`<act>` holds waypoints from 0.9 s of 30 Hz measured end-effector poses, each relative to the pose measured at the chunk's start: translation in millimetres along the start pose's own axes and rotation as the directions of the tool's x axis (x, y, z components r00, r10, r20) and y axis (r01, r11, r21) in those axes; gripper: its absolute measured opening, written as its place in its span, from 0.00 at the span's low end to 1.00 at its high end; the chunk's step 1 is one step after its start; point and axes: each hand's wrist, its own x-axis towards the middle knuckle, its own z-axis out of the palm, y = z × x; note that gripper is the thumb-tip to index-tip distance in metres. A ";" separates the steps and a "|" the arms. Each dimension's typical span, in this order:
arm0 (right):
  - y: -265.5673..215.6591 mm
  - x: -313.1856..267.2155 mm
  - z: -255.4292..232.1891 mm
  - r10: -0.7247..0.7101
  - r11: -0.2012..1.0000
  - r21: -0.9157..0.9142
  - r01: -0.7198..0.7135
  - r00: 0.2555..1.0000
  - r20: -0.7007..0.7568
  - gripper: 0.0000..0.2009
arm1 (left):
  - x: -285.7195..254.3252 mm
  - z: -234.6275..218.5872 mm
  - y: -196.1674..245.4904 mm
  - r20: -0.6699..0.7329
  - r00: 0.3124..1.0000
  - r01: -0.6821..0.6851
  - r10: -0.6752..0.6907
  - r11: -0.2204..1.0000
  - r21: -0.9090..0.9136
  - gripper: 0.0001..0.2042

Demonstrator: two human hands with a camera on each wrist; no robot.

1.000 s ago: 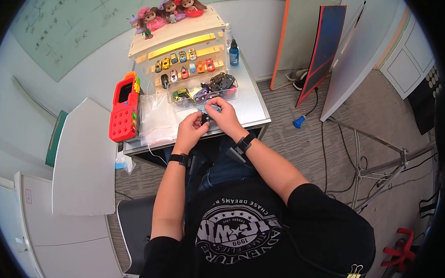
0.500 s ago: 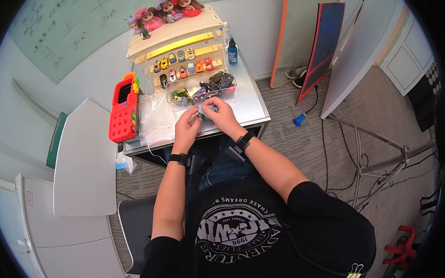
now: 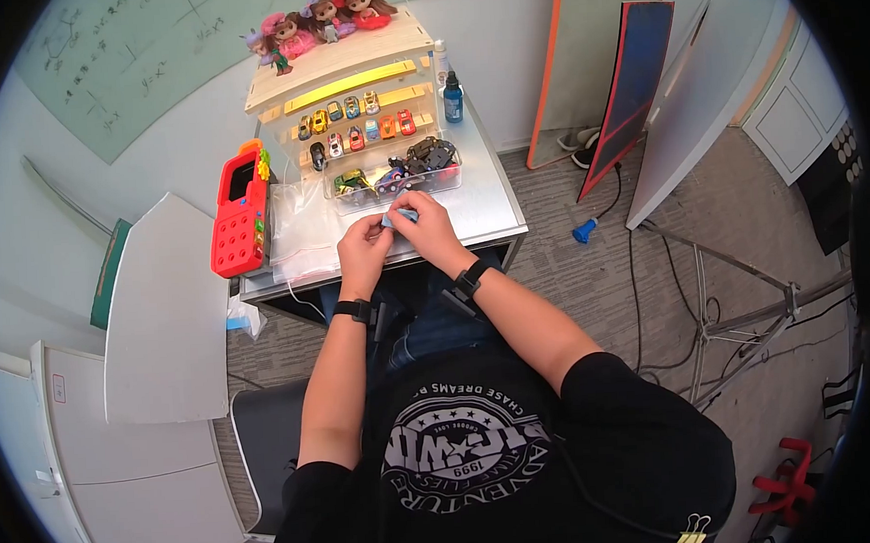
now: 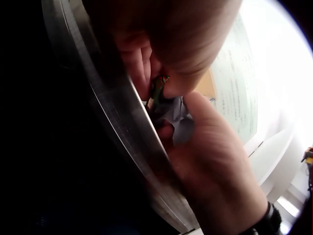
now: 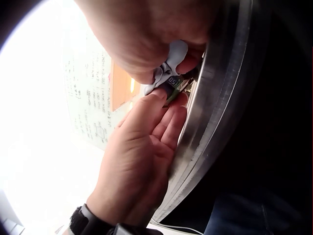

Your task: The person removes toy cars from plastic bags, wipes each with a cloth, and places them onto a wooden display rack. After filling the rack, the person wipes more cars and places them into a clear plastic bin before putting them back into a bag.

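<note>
Over the table's front edge, my left hand pinches a small green toy car between thumb and fingers. White digits show on the car's side in the right wrist view. My right hand grips a thin grey-blue cloth, bunched against the car. In the left wrist view the cloth hangs in loose folds beside the car. Fingers of both hands hide much of the car. Just beyond them stands a clear plastic bin of toy cars and dark pieces.
Behind the bin, a tiered wooden rack carries two rows of toy cars, with dolls on top. A red toy case and a clear plastic bag lie left. A blue bottle stands at the right.
The toy car has been turned in my left fingers: its dark side showed earlier, and the cloth now covers it. Both hands have shifted slightly left and closer together.
</note>
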 end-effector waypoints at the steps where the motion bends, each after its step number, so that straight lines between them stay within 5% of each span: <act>1: 1.9 0.7 0.3 0.000 1.000 0.000 0.000 1.000 0.000 0.09 | 0.7 -0.1 -4.1 -0.011 1.000 0.023 -0.024 0.997 -0.075 0.15; 6: 8.8 3.4 3.0 0.058 0.998 0.032 -0.054 0.988 -0.142 0.09 | 2.6 -4.5 -11.5 -0.031 0.994 0.091 -0.108 0.935 -0.343 0.12; 10: 13.2 3.0 3.1 0.071 0.997 0.010 -0.071 0.990 -0.123 0.08 | 5.5 -9.1 -15.2 -0.023 0.995 0.073 -0.096 0.868 -0.491 0.13; 16: 13.6 2.8 1.2 0.148 0.983 0.122 -0.138 0.986 -0.074 0.09 | 5.2 -2.4 -11.1 0.037 0.998 0.054 -0.044 0.945 -0.322 0.13; 27: 3.1 -1.7 -1.3 0.040 0.991 0.126 -0.051 0.996 0.083 0.10 | 4.5 0.4 -10.3 -0.013 1.000 0.011 -0.012 0.992 -0.124 0.16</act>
